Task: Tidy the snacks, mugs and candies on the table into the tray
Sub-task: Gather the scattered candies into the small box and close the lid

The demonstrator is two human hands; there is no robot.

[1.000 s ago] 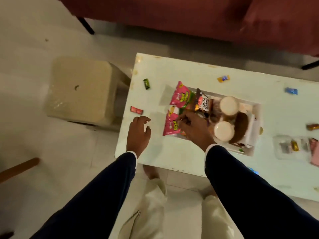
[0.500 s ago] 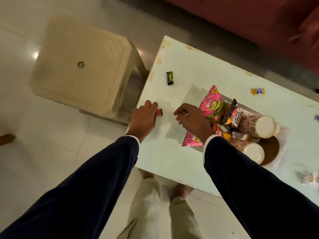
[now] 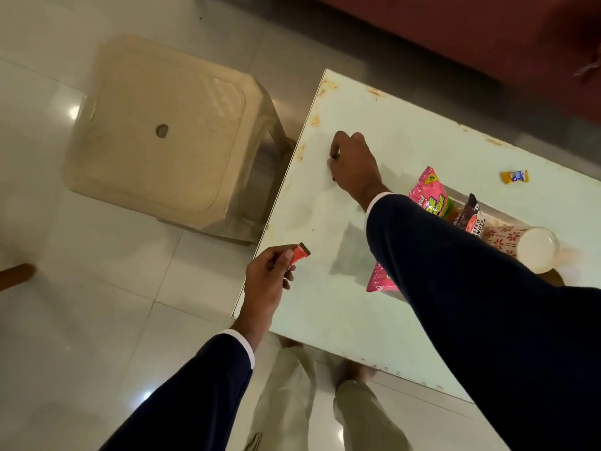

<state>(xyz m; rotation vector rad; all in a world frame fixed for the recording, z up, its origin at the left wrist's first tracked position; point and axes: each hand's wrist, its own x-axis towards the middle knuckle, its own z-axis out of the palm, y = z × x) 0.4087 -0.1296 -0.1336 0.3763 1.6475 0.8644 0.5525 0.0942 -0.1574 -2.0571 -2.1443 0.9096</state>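
Home living room: red sofa (image 3: 471, 37), white coffee table (image 3: 325, 320), plastic stool (image 3: 162, 125).

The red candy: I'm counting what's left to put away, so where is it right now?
In the head view, the red candy is pinched in the left hand, held above the table's near-left edge, left of the pink snack packets.

Three candies show: one red candy (image 3: 300, 253) at seven o'clock, a green candy (image 3: 337, 155) mostly hidden at eleven, and a yellow-blue candy (image 3: 514, 176) at two. Snack packets number perhaps four: two pink packets (image 3: 429, 194) (image 3: 381, 280), one dark packet (image 3: 470, 216). One floral mug (image 3: 520, 245) shows.
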